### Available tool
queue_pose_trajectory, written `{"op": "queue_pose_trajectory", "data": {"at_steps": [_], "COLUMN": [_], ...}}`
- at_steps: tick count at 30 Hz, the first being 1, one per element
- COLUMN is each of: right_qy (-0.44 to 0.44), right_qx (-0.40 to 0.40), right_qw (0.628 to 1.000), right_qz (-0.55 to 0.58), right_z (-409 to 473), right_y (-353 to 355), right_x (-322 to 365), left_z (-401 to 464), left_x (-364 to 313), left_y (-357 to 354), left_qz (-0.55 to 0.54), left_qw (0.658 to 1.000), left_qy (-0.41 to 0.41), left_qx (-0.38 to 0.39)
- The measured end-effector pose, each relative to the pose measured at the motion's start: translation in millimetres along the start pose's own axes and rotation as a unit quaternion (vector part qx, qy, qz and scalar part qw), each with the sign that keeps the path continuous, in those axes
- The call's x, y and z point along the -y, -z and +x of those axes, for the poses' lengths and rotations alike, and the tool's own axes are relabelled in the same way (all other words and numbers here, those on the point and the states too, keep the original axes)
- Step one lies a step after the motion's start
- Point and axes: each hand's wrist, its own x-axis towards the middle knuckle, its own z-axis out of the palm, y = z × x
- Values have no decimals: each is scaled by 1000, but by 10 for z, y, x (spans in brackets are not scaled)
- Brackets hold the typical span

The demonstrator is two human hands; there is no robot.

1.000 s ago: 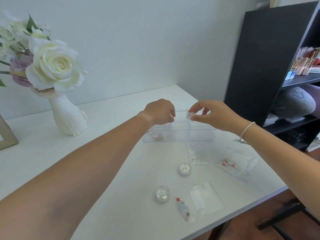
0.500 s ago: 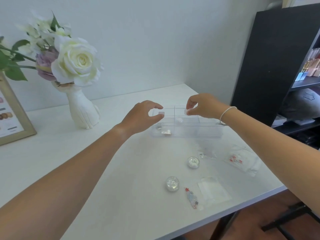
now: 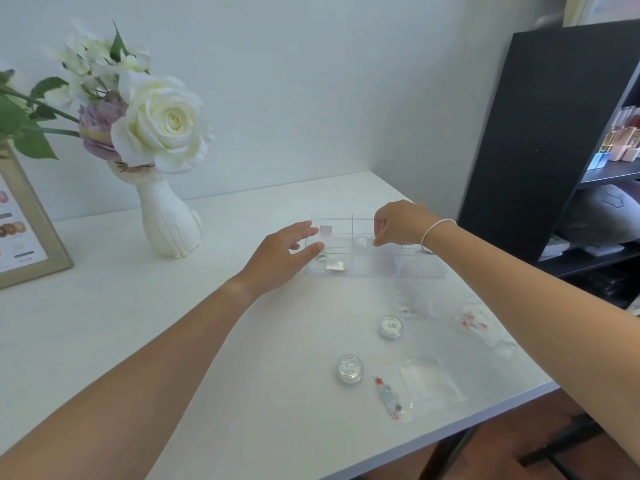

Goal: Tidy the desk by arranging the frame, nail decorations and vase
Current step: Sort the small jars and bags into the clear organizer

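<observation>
A clear divided organizer box lies long axis left-to-right at centre frame on the white tabletop. The left hand has its grip spread at the box's left end. The right hand has its grip pressed together above the box's middle; whether it pinches anything cannot be told.

A nail salon workspace: white tabletop with glitter pots and decoration packets, a framed sample chart far left, polish bottles on the right black shelf.

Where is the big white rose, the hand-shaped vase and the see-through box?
big white rose (image 3: 165, 121), head view, on the middle of its petals.
hand-shaped vase (image 3: 166, 223), head view, on its white body.
see-through box (image 3: 420, 268), head view, on its right front wall.
</observation>
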Motion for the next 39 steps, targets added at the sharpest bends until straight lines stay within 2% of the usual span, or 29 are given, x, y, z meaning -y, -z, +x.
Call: {"op": "queue_pose_trajectory", "data": {"at_steps": [6, 11, 21, 25, 28, 34, 39], "right_qy": [3, 27, 100, 109, 110, 96, 99], "right_qx": [-4, -57, -93, -42, 10, 54, 56], "right_qw": [998, 995, 988, 985, 985, 985, 987], "right_qz": [-67, -75, 76, 123, 135, 131, 113], "right_z": [-6, -133, -992, -1236, -1344, -1423, -1407], "right_y": [13, 68, 99, -15, -89, -185, -229], "right_x": [38, 70, 169, 175, 164, 148, 166], "left_z": [6, 3, -257, -489, -725, -1163, -1292], "left_x": [27, 14, -109, -230, -329, -436, -424], "left_y": [-16, 0, 23, 56, 49, -46, -104], "left_qz": [-10, -3, 6, 1, -12, -15, 16], "left_qw": [1000, 1000, 998, 996, 996, 988, 983], "left_qy": [-1, -1, -42, -64, -76, -95, -102], "left_qx": [-5, -3, -45, -69, -37, 120, 153]}}
